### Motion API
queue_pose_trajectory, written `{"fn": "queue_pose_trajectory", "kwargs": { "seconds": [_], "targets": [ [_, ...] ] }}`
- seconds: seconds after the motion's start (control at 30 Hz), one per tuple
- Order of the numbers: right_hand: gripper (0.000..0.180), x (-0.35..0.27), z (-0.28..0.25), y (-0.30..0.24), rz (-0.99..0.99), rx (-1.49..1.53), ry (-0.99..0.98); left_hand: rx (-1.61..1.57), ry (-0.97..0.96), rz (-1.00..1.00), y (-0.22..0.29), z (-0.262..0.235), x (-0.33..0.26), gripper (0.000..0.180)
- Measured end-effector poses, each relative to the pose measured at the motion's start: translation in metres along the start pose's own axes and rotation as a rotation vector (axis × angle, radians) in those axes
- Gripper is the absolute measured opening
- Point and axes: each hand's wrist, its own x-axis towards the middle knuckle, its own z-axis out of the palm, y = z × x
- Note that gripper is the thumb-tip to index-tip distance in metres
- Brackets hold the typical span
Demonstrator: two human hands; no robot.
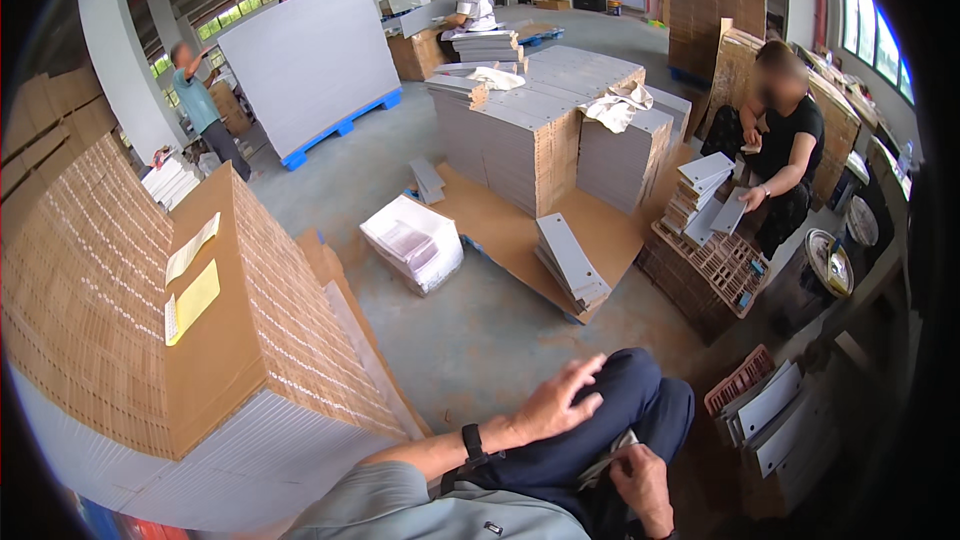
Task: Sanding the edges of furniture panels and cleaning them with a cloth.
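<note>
My left hand [556, 406] hovers by my left thigh with its fingers apart and nothing in it; a black watch is on that wrist. Lower and to the right, my right hand [643, 488] is closed at my lap. Its fingers pinch the edge of a crumpled pale cloth [606, 460], whose exact kind I cannot tell. Ahead of my knees, several grey boards [572, 262] with holes lie stacked on a brown cardboard sheet [500, 225]. A white wrapped bundle [412, 243] sits on the floor to their left.
Tall stacks of boards [215, 330] stand close on my left, with papers on top. A large board stack [540, 130] is ahead. At right a seated person [785, 140] handles boards over a brown crate [690, 275]. A pink basket [738, 380] with boards is near my right.
</note>
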Motion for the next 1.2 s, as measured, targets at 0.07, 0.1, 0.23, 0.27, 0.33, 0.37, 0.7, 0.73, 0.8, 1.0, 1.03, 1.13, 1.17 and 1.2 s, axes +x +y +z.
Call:
{"fn": "queue_pose_trajectory", "kwargs": {
  "seconds": [0.07,0.1,0.23,0.27,0.33,0.37,0.7,0.73,0.8,1.0,1.03,1.13,1.17,1.2],
  "targets": [
    [0.011,0.003,-0.019,-0.015,-0.003,0.063,0.035,0.033,-0.068,0.346,0.006,0.009,-0.007,0.083],
    [0.008,0.006,-0.027,-0.032,0.02,0.181,0.1,0.142,-0.163,0.406,0.015,0.011,-0.011,0.091],
    [0.01,0.011,-0.059,-0.049,-0.039,0.478,0.172,-0.073,-0.617,0.205,0.028,0.034,-0.002,0.103],
    [0.01,0.016,-0.068,-0.06,-0.061,0.574,0.207,-0.073,-0.613,0.205,0.029,0.041,0.001,0.103],
    [0.009,0.023,-0.08,-0.064,-0.127,0.603,0.296,-0.299,-0.537,0.209,0.031,0.054,0.005,0.101],
    [0.01,0.029,-0.084,-0.065,-0.168,0.635,0.34,-0.288,-0.451,0.272,0.03,0.059,0.007,0.086],
    [0.011,0.071,-0.108,-0.017,-0.049,0.28,0.497,-0.929,0.043,-0.107,0.018,0.032,0.056,0.037],
    [0.012,0.074,-0.106,-0.014,-0.063,0.1,0.376,-0.898,0.06,-0.083,0.011,0.022,0.059,0.038],
    [0.035,0.072,-0.086,-0.015,-0.124,0.239,0.364,-0.927,0.105,-0.099,0.008,0.012,0.055,0.038],
    [0.11,0.078,-0.048,-0.01,-0.159,0.564,0.31,-1.145,0.025,-0.357,0.037,0.061,0.058,0.038],
    [0.108,0.082,-0.04,0.014,-0.14,0.606,0.238,-1.1,-0.02,-0.302,0.04,0.061,0.059,0.038],
    [0.092,0.098,-0.029,0.011,-0.104,0.784,0.085,-1.017,-0.131,-0.505,0.037,0.031,0.067,0.036],
    [0.084,0.102,-0.028,0.009,-0.076,0.77,0.106,-1.075,-0.136,-0.479,0.035,0.032,0.069,0.037],
    [0.077,0.104,-0.031,0.013,-0.062,0.749,0.122,-1.137,-0.131,-0.441,0.032,0.038,0.076,0.038]
  ]
}}
